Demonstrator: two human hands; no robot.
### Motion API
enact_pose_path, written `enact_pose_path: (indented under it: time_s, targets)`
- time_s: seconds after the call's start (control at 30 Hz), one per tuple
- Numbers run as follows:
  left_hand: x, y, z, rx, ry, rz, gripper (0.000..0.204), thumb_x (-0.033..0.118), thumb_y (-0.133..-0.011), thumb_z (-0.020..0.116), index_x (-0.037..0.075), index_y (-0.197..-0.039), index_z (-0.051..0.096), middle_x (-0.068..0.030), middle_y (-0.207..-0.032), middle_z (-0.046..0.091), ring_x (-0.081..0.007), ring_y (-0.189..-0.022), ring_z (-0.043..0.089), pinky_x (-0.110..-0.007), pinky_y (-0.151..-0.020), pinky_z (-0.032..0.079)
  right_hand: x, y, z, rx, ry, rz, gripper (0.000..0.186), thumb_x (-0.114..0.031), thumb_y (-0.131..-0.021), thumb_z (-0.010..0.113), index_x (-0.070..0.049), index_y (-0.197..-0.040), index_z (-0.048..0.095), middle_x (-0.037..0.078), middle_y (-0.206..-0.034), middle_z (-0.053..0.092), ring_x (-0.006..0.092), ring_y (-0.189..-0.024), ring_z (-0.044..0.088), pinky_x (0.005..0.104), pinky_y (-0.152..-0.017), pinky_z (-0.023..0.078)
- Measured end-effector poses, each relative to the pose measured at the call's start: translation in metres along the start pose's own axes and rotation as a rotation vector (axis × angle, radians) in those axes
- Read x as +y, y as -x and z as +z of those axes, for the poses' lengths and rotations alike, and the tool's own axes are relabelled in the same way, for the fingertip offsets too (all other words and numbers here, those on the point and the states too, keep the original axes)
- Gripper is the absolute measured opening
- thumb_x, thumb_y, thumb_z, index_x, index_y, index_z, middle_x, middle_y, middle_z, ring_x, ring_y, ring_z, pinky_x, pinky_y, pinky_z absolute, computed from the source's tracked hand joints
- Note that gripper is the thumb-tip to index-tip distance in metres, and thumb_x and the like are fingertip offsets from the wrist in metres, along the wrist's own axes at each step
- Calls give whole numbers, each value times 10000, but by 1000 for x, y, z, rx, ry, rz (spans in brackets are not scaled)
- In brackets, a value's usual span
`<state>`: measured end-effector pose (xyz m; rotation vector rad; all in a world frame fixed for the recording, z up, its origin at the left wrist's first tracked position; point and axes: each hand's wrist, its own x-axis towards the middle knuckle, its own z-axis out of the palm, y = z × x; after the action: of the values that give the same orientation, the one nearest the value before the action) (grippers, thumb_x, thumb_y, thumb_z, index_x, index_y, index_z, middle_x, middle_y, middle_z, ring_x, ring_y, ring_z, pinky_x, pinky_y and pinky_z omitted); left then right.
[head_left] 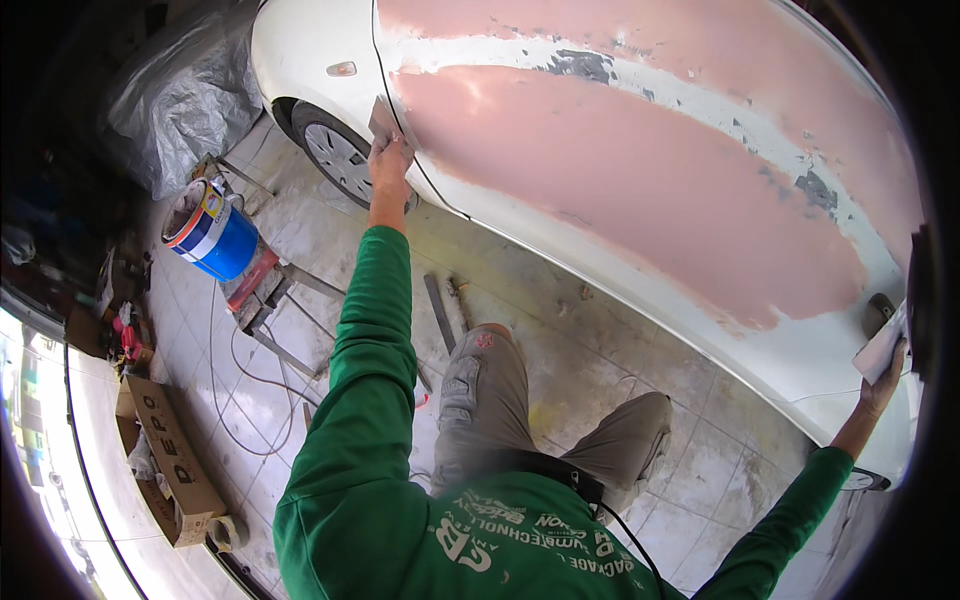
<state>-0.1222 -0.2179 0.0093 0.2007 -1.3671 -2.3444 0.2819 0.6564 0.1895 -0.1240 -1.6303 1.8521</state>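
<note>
The white car's side panel (600, 190) fills the upper right, coated in broad pink filler patches with grey bare spots. My left hand (390, 165) is closed round a thin flat spreader (382, 118), held at the door seam just behind the front wheel (335, 160). Far to the right, my right hand (882, 385) grips a flat, pale pinkish plate (878, 350) by its lower edge. That plate is close to the car's rear part, near a dark door handle (878, 312). Whether it touches the car, I cannot tell.
A blue and white bucket (215, 235) stands on a low metal stand (265, 290) at left, with a hose (232, 420) on the tiled floor. Beyond are plastic sheeting (190, 110) and a cardboard box (175, 460). A dark strip (440, 312) lies near my knee.
</note>
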Motion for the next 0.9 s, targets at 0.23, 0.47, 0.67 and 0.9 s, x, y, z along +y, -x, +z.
enact_pose_path:
  time_s: [0.23, 0.47, 0.67, 0.9]
  targets:
    - [-44, 84, 63, -165, -261, 376, 487, 33, -1014, 545, 70, -1496, 483, -97, -1210, 571, -208, -1066, 577, -356, -961, 488, 8, 2, 27, 66, -50, -49, 574, -413, -1030, 597, -32, -1445, 489, 73, -1193, 648, 184, -1024, 645, 345, -868, 540]
    - [-71, 260, 140, -414, -461, 470, 549, 55, -974, 632, 87, -1502, 485, -136, -1265, 530, -239, -1120, 564, -350, -1004, 473, -9, 3, -5, 47, -41, -32, 562, -396, -1036, 595, -31, -1450, 488, 88, -1230, 641, 198, -1054, 642, 359, -908, 530]
    - [-59, 295, 100, -549, 200, -242, 521, 107, -1038, 591, 10, -1518, 415, -119, -1377, 541, -143, -1256, 498, -324, -1056, 436, 34, 83, 117, 94, -239, 51, 580, -334, -1053, 557, -19, -1515, 406, 158, -1394, 571, 299, -1236, 598, 473, -1068, 481]
    - [40, 345, 110, -941, -203, 637, 528, 129, -988, 631, 64, -1491, 482, -177, -1408, 548, -279, -1298, 541, -356, -1083, 448, 163, 238, 368, -154, -612, 574, 532, -303, -1027, 579, -38, -1473, 461, 136, -1359, 602, 252, -1206, 613, 395, -1028, 501]
